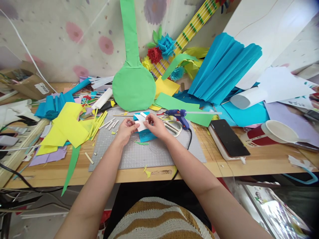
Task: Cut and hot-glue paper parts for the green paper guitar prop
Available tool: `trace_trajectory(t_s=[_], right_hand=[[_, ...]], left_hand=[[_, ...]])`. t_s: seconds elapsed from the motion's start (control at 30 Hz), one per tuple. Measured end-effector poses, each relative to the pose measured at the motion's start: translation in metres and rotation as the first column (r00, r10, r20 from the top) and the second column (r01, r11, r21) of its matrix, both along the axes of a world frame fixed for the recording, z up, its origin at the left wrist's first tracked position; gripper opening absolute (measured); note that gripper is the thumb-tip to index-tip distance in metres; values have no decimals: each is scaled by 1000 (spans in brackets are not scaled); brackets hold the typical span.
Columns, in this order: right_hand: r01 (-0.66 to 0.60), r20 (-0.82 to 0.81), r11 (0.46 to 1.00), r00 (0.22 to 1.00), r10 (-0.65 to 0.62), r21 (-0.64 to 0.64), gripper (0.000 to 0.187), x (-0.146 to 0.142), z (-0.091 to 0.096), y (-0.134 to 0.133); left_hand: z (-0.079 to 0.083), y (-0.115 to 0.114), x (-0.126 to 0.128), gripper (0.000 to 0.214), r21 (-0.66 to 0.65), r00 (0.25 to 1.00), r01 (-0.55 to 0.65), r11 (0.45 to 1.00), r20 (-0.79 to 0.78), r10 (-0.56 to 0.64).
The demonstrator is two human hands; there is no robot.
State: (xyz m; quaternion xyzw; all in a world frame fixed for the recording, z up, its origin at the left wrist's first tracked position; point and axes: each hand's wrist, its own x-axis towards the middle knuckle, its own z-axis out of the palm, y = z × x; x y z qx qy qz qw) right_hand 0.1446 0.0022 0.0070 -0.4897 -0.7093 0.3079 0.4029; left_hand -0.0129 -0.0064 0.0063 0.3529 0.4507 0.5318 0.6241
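Observation:
Between my left hand (126,129) and my right hand (157,125) is a small white piece of paper (141,126). The fingers of both hands pinch it from either side. Blue paper (147,136) lies under and around it on the grey cutting mat (164,156). Right of my right hand, scissors with pale handles (177,127) rest on the mat. Just behind them is a blue glue gun (178,115) with a glue stick in its back. Short white sticks (109,124) lie left of my left hand.
A green paper-covered round shape with a long neck (134,88) leans on the wall. Yellow paper (66,124) is piled at left. Pleated blue paper (221,69) stands behind. A phone (229,137) and a paper cup (267,134) are at right. The glue gun's cord (190,137) crosses the mat.

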Motion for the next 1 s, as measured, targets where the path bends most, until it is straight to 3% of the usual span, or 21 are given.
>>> trace_trajectory(t_s=[0.37,1.0], right_hand=[[0,124,995,992,-12,98,6,1,3,-1],[68,138,992,987,-83,109,15,2,-1,1]], left_hand=[[3,0,-1,43,-1,996,79,997,29,-79],[-4,3,-1,53,28,991,-125,992,-46,126]])
